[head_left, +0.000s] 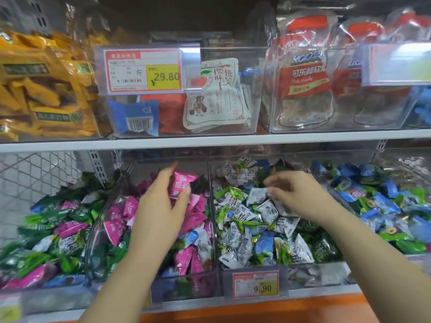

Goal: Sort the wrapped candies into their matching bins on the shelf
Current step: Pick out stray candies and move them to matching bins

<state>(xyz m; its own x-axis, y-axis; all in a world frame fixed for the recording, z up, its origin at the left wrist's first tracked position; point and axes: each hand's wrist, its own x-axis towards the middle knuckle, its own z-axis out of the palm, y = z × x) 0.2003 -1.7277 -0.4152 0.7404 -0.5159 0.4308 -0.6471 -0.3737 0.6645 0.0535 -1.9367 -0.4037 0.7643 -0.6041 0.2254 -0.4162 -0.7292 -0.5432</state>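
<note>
Clear divider beside left hand, holding candy

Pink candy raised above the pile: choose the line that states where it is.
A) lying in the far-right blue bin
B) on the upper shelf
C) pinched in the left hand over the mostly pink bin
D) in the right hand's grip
C: the left hand pinches the pink candy between thumb and fingers above the bin of mostly pink wrappers.
</note>
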